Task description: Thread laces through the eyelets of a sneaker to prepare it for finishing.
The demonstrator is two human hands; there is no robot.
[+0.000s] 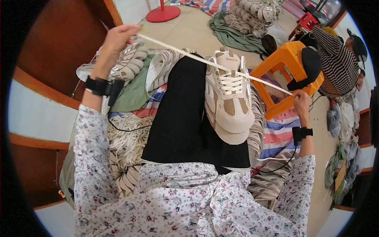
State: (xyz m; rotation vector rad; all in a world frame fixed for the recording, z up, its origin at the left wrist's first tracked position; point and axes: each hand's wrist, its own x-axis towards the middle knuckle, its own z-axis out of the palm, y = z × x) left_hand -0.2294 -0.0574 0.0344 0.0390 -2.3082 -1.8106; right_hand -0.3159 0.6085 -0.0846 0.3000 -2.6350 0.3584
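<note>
A beige and white sneaker (241, 114) with tan mesh panels rests on my lap over the black trousers, its toe toward me. White lacing runs criss-cross up its front. A flat white shoelace (173, 48) stretches taut across the top of the shoe from one hand to the other. My left hand (121, 38), raised at the far left, is closed on one end. Lower at the right, my right hand (302, 103) pinches the other end. Beneath the sneaker lies another pale shoe part (232, 137), mostly hidden.
An orange plastic stool (272, 65) with a black cap on it stands at the right, near another person in stripes (339, 59). Loose white laces (132, 136) and stacked shoe uppers (272, 177) lie beside my legs. A red round base (163, 14) stands farther off.
</note>
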